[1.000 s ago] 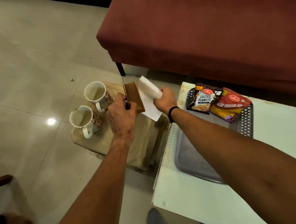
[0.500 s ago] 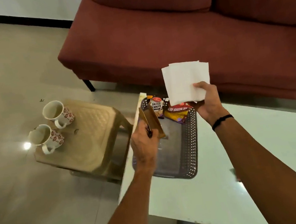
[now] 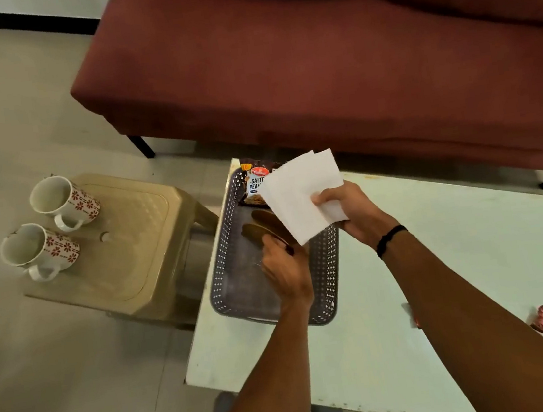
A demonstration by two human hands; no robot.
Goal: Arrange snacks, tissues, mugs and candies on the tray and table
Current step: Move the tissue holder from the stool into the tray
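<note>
A dark perforated tray [image 3: 224, 281] lies at the left end of the white table [image 3: 476, 248]. My left hand [image 3: 285, 269] holds a brown wooden tissue holder [image 3: 259, 230] down on the tray. Just above the holder, my right hand [image 3: 350, 209] grips a stack of white tissues [image 3: 299, 195]. A salted peanuts packet [image 3: 255, 183] lies at the tray's far end, partly hidden by the tissues. Two white mugs with red flowers [image 3: 62, 202] [image 3: 35, 249] stand on a beige plastic stool [image 3: 138, 254] left of the table. A wrapped candy [image 3: 542, 317] lies on the table at the right.
A dark red sofa [image 3: 313, 62] runs along the far side of the table. Another candy [image 3: 414, 316] shows beside my right forearm. Tiled floor [image 3: 8, 102] surrounds the stool.
My left hand has lowered the holder onto the tray. My right hand has brought the tissues down and left, close over the holder.
</note>
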